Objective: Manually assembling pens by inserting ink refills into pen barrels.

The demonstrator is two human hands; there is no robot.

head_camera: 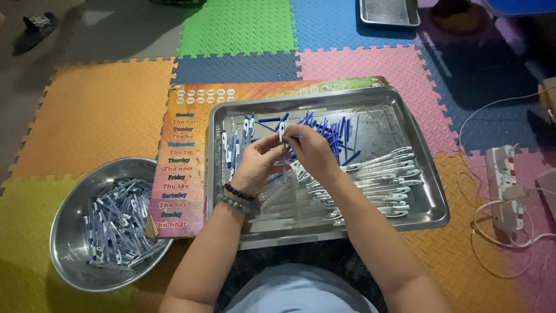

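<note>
My left hand (256, 163) and my right hand (313, 152) meet over a rectangular steel tray (425, 179). Together they pinch one pen (282, 134), a clear barrel with a blue refill sticking out to the right. Two bead bracelets sit on my left wrist. The tray holds a heap of loose blue refills (333, 132) at its far side and a row of clear and white pen barrels (385, 179) on its right. More pen parts lie at the tray's left end.
A round steel bowl (72, 203) full of assembled pens stands at the left. The tray rests on a colourful printed board (182, 156) over foam floor mats. A white power strip (503, 182) with cables lies at the right. Another steel tray (389, 13) is far back.
</note>
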